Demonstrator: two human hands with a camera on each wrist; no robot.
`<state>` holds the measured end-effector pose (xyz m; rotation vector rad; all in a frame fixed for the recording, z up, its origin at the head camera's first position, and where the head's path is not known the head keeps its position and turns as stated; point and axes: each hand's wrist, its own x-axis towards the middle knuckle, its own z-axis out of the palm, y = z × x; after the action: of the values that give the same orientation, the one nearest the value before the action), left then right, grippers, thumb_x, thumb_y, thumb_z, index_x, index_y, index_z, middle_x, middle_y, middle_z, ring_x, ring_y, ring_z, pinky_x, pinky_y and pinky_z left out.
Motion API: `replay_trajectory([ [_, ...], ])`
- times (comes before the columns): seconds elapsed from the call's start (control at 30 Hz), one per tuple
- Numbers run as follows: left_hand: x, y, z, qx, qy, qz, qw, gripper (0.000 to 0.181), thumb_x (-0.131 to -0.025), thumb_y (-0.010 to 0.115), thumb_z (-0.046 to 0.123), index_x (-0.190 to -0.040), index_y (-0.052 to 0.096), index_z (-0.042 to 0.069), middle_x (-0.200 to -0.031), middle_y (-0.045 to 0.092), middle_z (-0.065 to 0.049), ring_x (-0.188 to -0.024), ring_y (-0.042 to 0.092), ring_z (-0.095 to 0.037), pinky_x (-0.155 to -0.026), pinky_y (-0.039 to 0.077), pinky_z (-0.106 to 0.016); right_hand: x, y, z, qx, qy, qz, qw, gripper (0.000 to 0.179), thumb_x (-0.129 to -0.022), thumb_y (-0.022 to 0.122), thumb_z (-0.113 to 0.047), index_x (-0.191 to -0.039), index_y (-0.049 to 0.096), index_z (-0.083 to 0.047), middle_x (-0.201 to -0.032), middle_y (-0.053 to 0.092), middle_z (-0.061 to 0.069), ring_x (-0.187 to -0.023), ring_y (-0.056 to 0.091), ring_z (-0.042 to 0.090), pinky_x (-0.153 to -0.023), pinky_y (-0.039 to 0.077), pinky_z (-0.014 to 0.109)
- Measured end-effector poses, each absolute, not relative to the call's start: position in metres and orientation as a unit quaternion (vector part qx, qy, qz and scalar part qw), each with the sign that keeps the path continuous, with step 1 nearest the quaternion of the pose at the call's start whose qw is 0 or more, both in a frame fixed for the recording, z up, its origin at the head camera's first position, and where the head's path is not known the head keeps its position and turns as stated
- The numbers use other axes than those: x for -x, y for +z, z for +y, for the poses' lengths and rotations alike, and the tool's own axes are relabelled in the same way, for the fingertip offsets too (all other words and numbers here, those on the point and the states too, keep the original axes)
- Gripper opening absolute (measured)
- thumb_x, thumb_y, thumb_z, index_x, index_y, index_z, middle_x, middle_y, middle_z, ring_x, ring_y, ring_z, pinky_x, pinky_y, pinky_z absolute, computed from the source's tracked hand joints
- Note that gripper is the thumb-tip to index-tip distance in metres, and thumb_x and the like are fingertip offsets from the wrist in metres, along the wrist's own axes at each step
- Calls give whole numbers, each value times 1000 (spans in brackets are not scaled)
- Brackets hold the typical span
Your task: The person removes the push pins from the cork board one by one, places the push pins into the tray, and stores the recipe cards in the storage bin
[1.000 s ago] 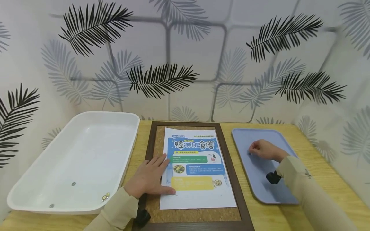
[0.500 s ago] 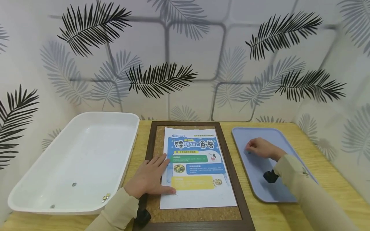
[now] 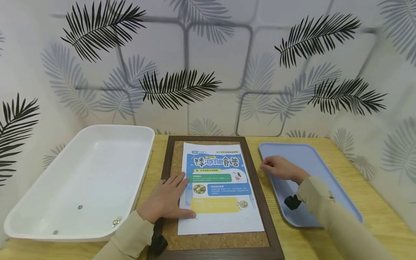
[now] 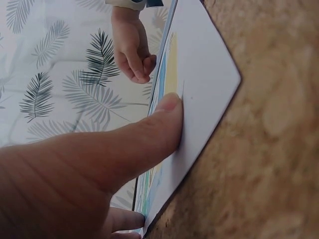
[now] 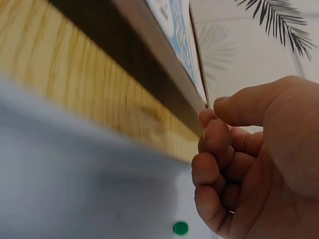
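My left hand (image 3: 167, 198) lies spread on the left edge of a printed sheet (image 3: 224, 224), fingers straight, thumb on its lower part. Blue, green and yellow blocks and large Chinese characters cover the sheet. It lies on a cork board (image 3: 214, 241) with a brown frame. In the left wrist view, a thin line shows on the paper at the thumb (image 4: 169, 102). My right hand (image 3: 282, 168) hovers over the near-left rim of a blue-grey tray (image 3: 300, 218), fingers curled, thumb and index fingertips together. I cannot tell whether something small is pinched there.
A green disc (image 5: 181, 228) lies on the tray in the right wrist view. At left stands a deep white basin (image 3: 94, 173) with several small round pieces (image 3: 116, 221) in it. Wood tabletop (image 3: 268, 191) shows between board and tray. A leaf-patterned backdrop (image 3: 221, 72) rises behind.
My right hand has moved left from above the tray's middle to its left rim, nearer the board. The left hand stays in place on the sheet. The view has shifted slightly.
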<state>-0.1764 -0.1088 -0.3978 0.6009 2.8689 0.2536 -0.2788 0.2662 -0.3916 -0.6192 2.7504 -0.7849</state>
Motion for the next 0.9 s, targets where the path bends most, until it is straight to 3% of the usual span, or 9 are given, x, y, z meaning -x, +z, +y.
replay_trajectory([
  [0.17,176,-397,-109,-206,86,970,98,104,-72,67,69,-148,37,5,-157,28,-13,-144,27,-33,-109,29,-56,273,-391,251,230,-280,925,116,21,-99,53,-15,-89,62,1,-62,44,-2,-56,41,13,-57,36,28],
  [0.5,175,-396,-109,-207,90,970,94,107,-71,68,69,-148,35,3,-157,29,-15,-144,28,-33,-108,30,-57,266,-395,229,220,-264,931,121,22,-99,50,-13,-104,65,3,-74,60,5,-62,51,12,-58,43,29],
  [0.67,175,-397,-107,-195,113,970,88,117,-68,74,67,-150,25,-1,-154,33,-17,-141,32,-34,-107,32,-56,260,-394,223,200,-271,934,119,24,-99,50,-13,-106,64,5,-72,61,5,-60,50,13,-56,42,29],
  [0.9,178,-402,-104,-186,192,961,74,125,-61,85,56,-151,19,-2,-153,32,-21,-141,28,-40,-112,24,-58,254,-389,211,174,-274,937,128,28,-100,49,-15,-108,65,7,-68,63,5,-57,52,12,-55,42,28],
])
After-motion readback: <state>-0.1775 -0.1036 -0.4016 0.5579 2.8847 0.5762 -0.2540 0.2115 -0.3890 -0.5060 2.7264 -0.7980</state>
